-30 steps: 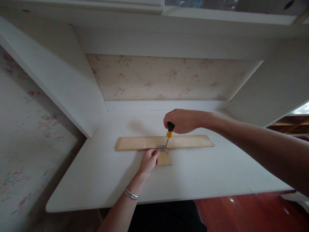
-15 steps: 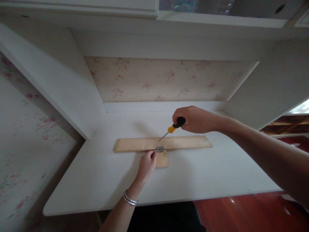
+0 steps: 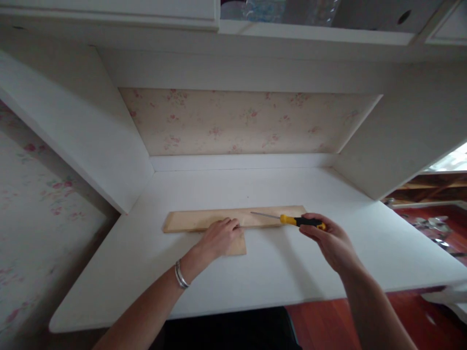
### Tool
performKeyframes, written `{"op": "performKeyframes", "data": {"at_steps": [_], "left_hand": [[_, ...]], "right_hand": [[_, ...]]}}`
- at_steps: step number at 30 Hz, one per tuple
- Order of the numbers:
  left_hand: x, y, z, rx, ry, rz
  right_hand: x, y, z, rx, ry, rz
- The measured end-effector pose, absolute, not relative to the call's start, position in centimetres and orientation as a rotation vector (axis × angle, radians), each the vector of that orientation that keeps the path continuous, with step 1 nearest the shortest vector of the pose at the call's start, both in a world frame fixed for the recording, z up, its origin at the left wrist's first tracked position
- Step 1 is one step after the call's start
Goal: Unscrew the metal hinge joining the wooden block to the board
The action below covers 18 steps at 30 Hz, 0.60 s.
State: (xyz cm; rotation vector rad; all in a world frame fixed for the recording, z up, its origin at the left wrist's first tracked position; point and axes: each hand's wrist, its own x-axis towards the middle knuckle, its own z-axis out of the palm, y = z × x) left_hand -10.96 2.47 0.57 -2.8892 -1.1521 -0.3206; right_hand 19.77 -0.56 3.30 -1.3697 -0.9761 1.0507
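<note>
A long pale wooden strip (image 3: pixel 197 219) lies across the white desk (image 3: pixel 292 267). A small wooden block (image 3: pixel 237 248) sits against its near edge. My left hand (image 3: pixel 219 238) rests flat over the spot where block and strip meet, hiding the small metal hinge there. My right hand (image 3: pixel 326 238) holds a screwdriver (image 3: pixel 288 219) with a yellow and black handle. The tool lies almost level, low over the strip's right end, its tip pointing left. A silver bangle (image 3: pixel 180 274) circles my left wrist.
White side panels (image 3: pixel 91 146) wall in the desk on the left and right, with floral wallpaper (image 3: pixel 237 121) at the back and a shelf overhead. The desk's front edge runs near my body. Red wooden floor (image 3: pixel 383 321) shows at the lower right.
My right hand lifted the screwdriver off the hinge and swung it down to the right, laying it almost level. My left hand slid forward and now covers the hinge.
</note>
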Motion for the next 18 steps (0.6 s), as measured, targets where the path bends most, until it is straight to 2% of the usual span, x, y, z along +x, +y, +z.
{"op": "performKeyframes", "data": {"at_steps": [7,12,18], "left_hand": [[-9.9,5.1,1.1,-2.936,-0.852,-0.241],[-9.4,5.5,2.0,-2.936,-0.863,-0.137],[-9.3,5.5,1.2,-2.982,-1.004,-0.227]], "right_hand": [[19.8,-4.3,0.0,-1.314,-0.644,1.185],[18.8,-5.8,-0.8,-1.316,-0.626,1.187],[17.1,-6.4,-1.5,-1.309,-0.684,1.171]]}}
